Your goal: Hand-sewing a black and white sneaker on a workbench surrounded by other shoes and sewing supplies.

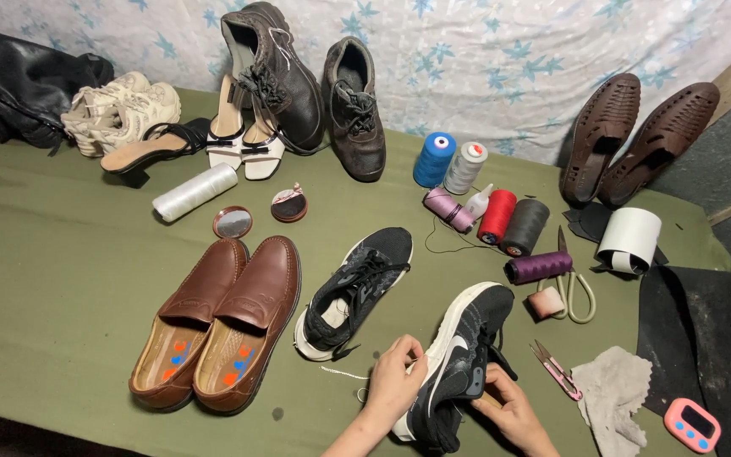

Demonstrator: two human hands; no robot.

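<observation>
- The black sneaker [458, 364] lies at about 5 o'clock on the green table [61, 279], tipped on its side with the white sole edge turned toward the left hand, which puts the seam between sole and upper within reach.
- The left hand [395, 381] comes in from 6 o'clock, fingers curled and pinched at the sole edge; a thin white thread [344, 373] trails from it toward 9 o'clock, so it looks closed on thread or a needle, though the needle itself is too small to see.
- The right hand [513, 410] cups the sneaker's heel end from underneath at 5 o'clock, fingers wrapped round the upper, bracing the shoe.
- Its mate, a second black sneaker [357, 288], rests upright just at 11 o'clock of the held one, laces loose.
- Small snips [556, 370] and a grey cloth [615, 398] lie at 3 o'clock of the right hand, close for grabbing.
- Thread spools [509, 224] cluster at 1 o'clock; brown loafers [217, 326] sit side by side at 9 o'clock.
</observation>
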